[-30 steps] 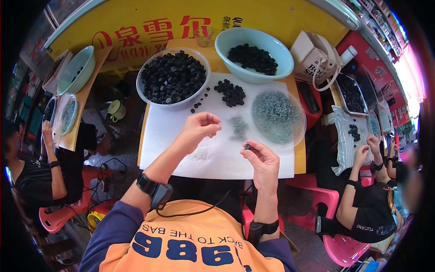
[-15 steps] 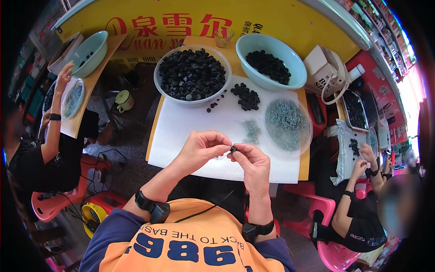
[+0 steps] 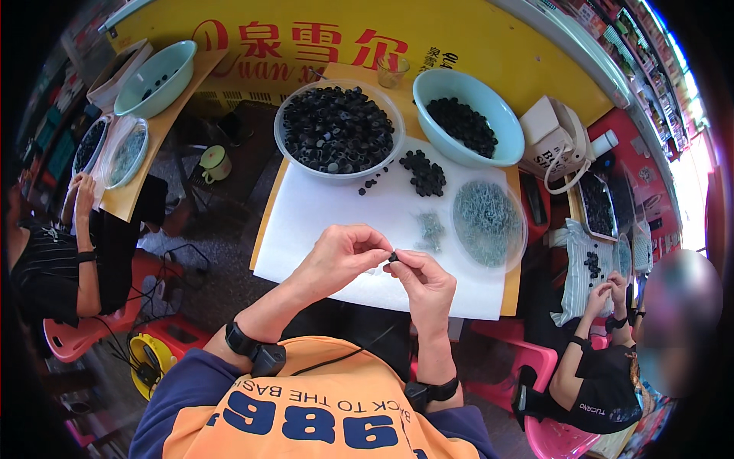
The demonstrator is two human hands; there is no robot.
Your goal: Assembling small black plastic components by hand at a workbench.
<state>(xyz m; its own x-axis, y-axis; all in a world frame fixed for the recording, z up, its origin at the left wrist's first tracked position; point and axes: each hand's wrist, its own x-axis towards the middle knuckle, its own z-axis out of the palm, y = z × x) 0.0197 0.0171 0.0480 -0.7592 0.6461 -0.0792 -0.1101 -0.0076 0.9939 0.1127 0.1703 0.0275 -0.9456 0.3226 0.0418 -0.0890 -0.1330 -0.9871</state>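
In front of my body, my left hand (image 3: 334,258) and my right hand (image 3: 425,283) meet over the near part of a white sheet (image 3: 302,233). Both are closed in a pinch on one small black knob-like part (image 3: 393,258), whose details are mostly covered by fingertips. Just beyond the fingers lies a small heap of thin silvery screws (image 3: 430,232). Farther off is a pile of black knob-like parts (image 3: 423,174), with a few loose ones beside it. More screws (image 3: 483,218) fill a round clear tray (image 3: 522,249) at the right.
A clear tub (image 3: 334,179) full of black hollow parts and a pale green basin (image 3: 433,83) with black parts stand at the back. A drinking glass (image 3: 392,71) and a cream bag (image 3: 547,130) are nearby. Co-workers sit left (image 3: 53,260) and right (image 3: 592,367).
My hands keep their pinch; the black part's hollow end no longer faces up. The left co-worker's raised hand has come down to the trays. The right co-worker's hands have drawn together.
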